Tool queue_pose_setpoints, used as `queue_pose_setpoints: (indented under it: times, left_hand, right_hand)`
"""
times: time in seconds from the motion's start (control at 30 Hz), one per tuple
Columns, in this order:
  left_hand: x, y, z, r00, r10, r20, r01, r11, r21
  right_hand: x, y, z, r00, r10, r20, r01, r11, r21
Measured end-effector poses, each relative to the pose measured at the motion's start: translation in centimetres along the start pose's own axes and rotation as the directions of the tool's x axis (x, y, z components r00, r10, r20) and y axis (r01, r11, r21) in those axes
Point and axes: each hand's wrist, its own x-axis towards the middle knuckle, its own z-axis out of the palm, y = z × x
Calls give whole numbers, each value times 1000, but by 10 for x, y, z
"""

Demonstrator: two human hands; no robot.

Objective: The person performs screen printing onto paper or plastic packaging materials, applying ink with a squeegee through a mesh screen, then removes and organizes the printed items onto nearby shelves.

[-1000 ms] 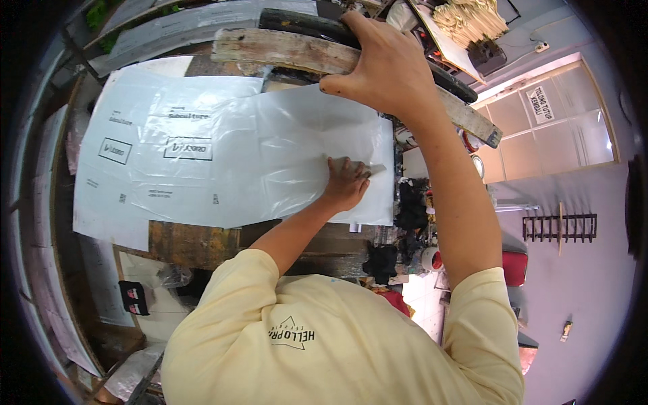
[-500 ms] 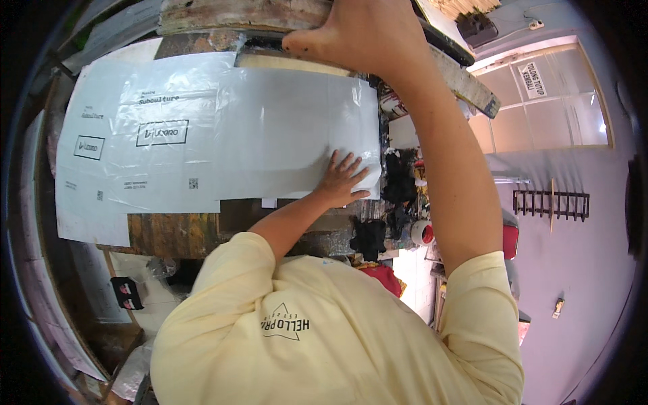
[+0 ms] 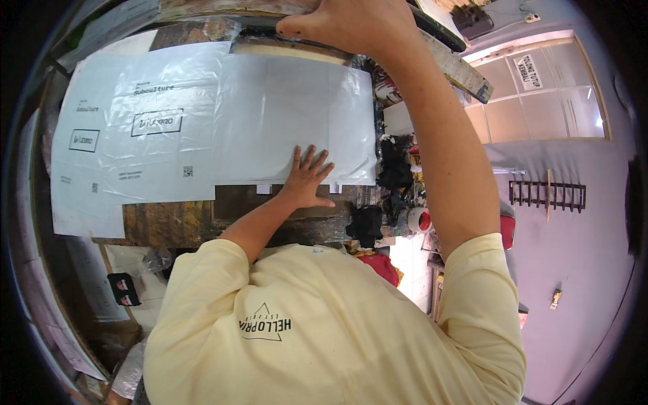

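Head view: a paint-stained bench (image 3: 162,226) runs across the middle, its edges bent by the lens.
Blank sheet: the pale plastic blank sheet (image 3: 283,108) lies flat on the bench's right part, meeting the printed sheets (image 3: 155,158) at its left.
Left hand: the left hand (image 3: 307,179) rests at the blank sheet's near edge, fingers fanned wide and thumb past the edge; this grip clasps nothing, and the spread probably keeps the thin film flat.
White tabs: two white tabs (image 3: 335,189) sit along that edge, perhaps as markers for lining it up.
Right hand: the right hand (image 3: 364,27) reaches across a worn wooden bar (image 3: 466,71), perhaps to keep it clear of the sheets; its fingers run out of view, so how tight that grip is, I cannot tell.
Black cloths: the black cloths (image 3: 364,226) lie bunched right of the sheets, apparently set aside within reach.
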Motion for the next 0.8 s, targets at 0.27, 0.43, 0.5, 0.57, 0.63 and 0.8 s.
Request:
queue_pose_setpoints:
  times: [0.27,0.43,0.5,0.57,0.63,0.8]
  left_hand:
    - [-17,-1,9,996,35,-78,-40,998,-55]
    - [-19,0,13,992,35,-121,-41,998,-49]
    - [-17,5,13,995,31,-95,-33,999,-20]
    - [-18,4,11,996,32,-83,-32,999,-4]
    - [-20,2,9,997,29,-78,-30,1000,-3]
    - [-18,4,4,997,32,-68,-33,999,-10]
  right_hand:
    - [-4,-4,5,999,12,-52,-15,999,-48]
    - [-3,-24,-14,985,117,129,-122,992,35]
    - [-7,-19,-8,991,116,64,-114,993,-33]
    - [-5,-10,6,998,65,-22,-65,998,-23]
    - [-7,-17,2,998,55,-36,-56,998,-31]
    - [-8,-4,8,994,-3,-107,0,1000,-20]
